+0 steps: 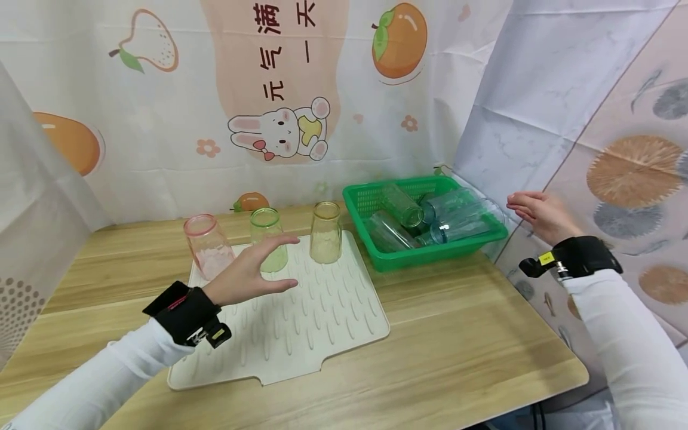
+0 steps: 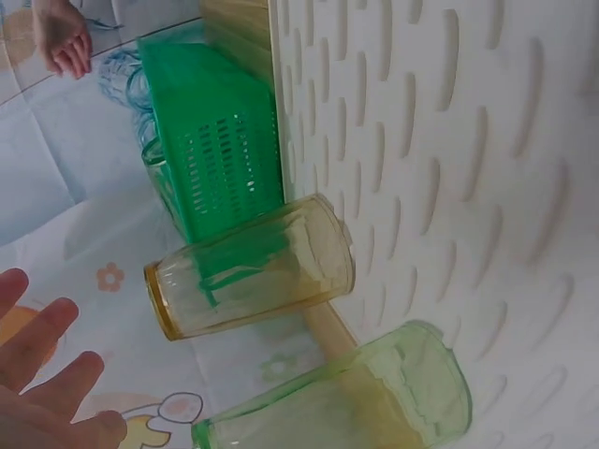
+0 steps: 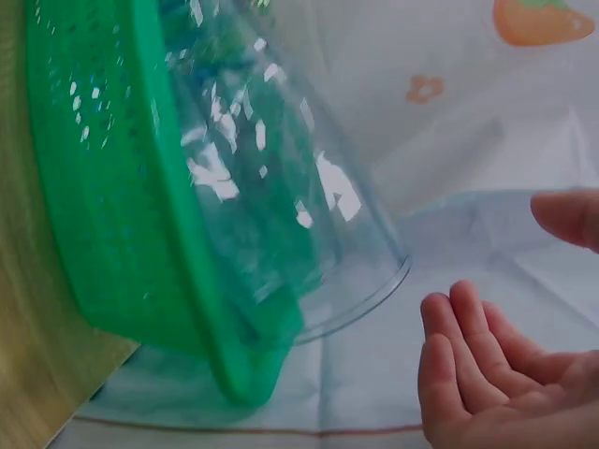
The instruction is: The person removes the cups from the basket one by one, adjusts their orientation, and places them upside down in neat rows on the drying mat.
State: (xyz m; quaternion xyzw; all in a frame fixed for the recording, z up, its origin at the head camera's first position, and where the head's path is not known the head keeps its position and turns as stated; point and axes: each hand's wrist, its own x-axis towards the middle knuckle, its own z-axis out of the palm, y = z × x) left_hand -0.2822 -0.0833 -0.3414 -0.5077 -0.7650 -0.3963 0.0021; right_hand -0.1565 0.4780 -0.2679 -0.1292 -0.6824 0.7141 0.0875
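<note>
Over the white drying mat my left hand is held with thumb and fingers spread apart, nothing between them. Three glasses stand on the mat's far part: a pink glass, a green glass just behind the hand, and a yellow glass. In the left wrist view the yellow glass and green glass stand past the fingers. My right hand hovers empty beside the green basket, its loosely bent fingers near the rim of a clear glass that sticks out over the basket's edge.
Inside the basket lie several more glasses on their sides, among them a greenish tumbler and a bluish one. A printed curtain hangs right behind the table, and another sheet closes off the right side.
</note>
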